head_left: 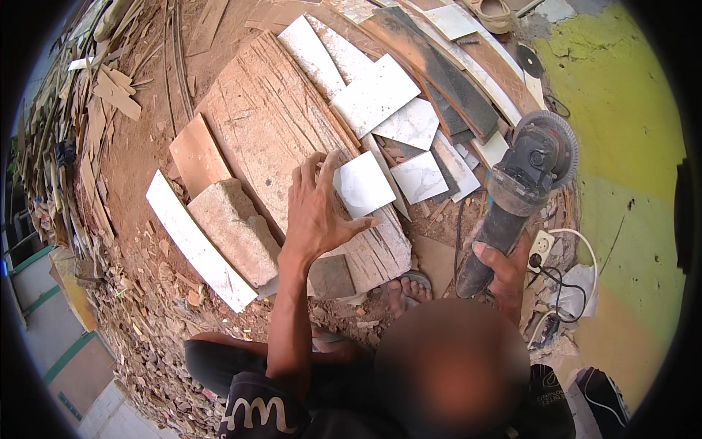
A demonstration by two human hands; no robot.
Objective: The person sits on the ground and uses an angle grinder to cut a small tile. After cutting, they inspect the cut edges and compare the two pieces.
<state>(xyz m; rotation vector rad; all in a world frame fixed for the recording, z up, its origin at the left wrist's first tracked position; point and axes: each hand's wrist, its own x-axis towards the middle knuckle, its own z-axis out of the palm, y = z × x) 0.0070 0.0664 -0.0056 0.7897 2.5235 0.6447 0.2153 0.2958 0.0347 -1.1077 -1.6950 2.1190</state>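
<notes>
My left hand [319, 210] hovers over a scored wooden board [278, 110], its fingers spread and curved. A small white tile piece [364, 184] lies beside it near the board's right edge, between the thumb and the fingers. Whether the hand touches the tile I cannot tell. In my right hand [506, 269] is a dark angle grinder [515, 190], gripped by its body. Its round toothed disc [559, 150] points up and away, off to the right of the board. Whether the disc is turning does not show.
Cut white tiles [376, 95], marbled pieces [419, 177] and dark slabs [453, 80] lie beyond and right of the board. A rough stone block [232, 233] and a long white strip [197, 241] sit left. A socket strip [540, 249] with cables lies near the yellow-green surface [621, 146].
</notes>
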